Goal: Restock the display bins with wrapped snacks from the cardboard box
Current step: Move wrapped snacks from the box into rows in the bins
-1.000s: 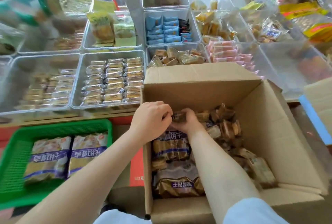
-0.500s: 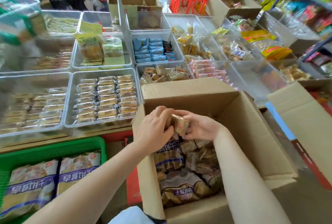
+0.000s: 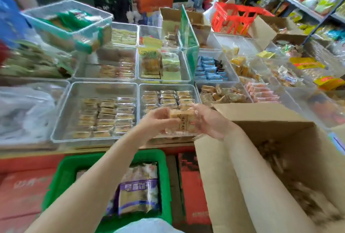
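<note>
Both hands hold a small stack of clear-wrapped tan snacks (image 3: pixel 183 119) between them, above the near edge of a clear display bin (image 3: pixel 169 88) filled with rows of similar wrapped snacks. My left hand (image 3: pixel 158 120) grips the stack's left end and my right hand (image 3: pixel 209 120) cups its right end. The open cardboard box (image 3: pixel 261 113) sits to the right, with blurred brown wrapped snacks (image 3: pixel 298 195) inside it.
Another clear bin (image 3: pixel 74 105) of wrapped snacks lies left of the target bin, with several more bins behind. A green basket (image 3: pixel 162 167) with bagged goods sits below the counter edge. Red cartons lie on the floor. A red crate (image 3: pixel 233 18) and shelves stand far right.
Both hands lifted the wrapped snacks out of the cardboard box and carried them left and forward over the display bin. The camera view swung left and upward.
</note>
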{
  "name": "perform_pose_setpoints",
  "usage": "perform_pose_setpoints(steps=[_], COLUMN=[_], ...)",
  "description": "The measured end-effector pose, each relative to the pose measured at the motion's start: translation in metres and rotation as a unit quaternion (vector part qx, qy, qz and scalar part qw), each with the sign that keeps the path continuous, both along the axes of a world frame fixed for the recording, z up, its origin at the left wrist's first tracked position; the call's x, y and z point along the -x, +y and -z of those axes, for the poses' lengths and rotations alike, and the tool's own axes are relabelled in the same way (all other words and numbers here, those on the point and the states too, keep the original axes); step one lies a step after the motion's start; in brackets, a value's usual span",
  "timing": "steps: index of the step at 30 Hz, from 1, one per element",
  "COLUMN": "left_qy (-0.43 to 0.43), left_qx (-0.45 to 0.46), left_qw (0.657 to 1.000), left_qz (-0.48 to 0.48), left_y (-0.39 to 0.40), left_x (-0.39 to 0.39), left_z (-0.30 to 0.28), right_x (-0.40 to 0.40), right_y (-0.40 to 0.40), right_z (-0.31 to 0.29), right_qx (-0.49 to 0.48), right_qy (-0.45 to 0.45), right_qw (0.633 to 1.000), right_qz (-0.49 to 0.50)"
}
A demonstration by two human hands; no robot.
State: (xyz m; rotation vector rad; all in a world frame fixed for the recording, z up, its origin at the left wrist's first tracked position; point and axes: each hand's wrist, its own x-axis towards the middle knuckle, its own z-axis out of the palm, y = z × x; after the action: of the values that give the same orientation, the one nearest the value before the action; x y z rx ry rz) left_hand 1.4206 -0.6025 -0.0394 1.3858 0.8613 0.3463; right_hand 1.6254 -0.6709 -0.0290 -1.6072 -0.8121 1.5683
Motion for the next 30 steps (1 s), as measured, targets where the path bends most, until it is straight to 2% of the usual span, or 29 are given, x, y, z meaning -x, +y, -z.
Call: perform_pose_setpoints(steps=[3,6,9,11,14,16,19,23,25,28,30], left_qy=[0.053,0.077,0.067,0.073,0.106,0.112,0.116,0.132,0.149,0.22,0.236], left_qx=[0.009,0.036,0.062,0.068,0.064,0.048,0.0,-0.05,-0.069,-0.12,-0.109], left_qw=[0.993,0.967,0.953,0.949,0.947,0.946,0.946,0.948,0.957,0.963,0.965], left_qz=[-0.109,-0.242,-0.29,-0.298,-0.295,-0.301,-0.301,-0.287,-0.239,-0.095,-0.026], left_y=[0.041,0.079,0.111,0.13,0.159,0.18,0.219,0.266,0.281,0.295,0.3], left_x=[0.068,0.13,0.17,0.184,0.191,0.186,0.166,0.124,0.104,0.083,0.077], left_z=[0.029,0.061,0.091,0.105,0.126,0.138,0.156,0.178,0.187,0.197,0.196], right_x=[0.063,0.112,0.146,0.163,0.172,0.172,0.172,0.172,0.171,0.171,0.171], right_y=[0.052,0.105,0.15,0.172,0.191,0.193,0.191,0.193,0.194,0.194,0.195], right_z=[0.027,0.065,0.111,0.136,0.174,0.189,0.2,0.202,0.202,0.204,0.204], right_qx=[0.019,0.022,0.008,0.001,0.009,-0.011,-0.054,-0.045,-0.043,-0.039,-0.041], right_qy=[-0.099,-0.222,-0.348,-0.399,-0.499,-0.552,-0.581,-0.603,-0.607,-0.608,-0.608], right_qw=[0.995,0.975,0.937,0.916,0.86,0.828,0.811,0.794,0.79,0.791,0.79], right_qz=[-0.019,-0.019,-0.018,-0.046,-0.101,-0.096,-0.052,-0.066,-0.066,-0.064,-0.064])
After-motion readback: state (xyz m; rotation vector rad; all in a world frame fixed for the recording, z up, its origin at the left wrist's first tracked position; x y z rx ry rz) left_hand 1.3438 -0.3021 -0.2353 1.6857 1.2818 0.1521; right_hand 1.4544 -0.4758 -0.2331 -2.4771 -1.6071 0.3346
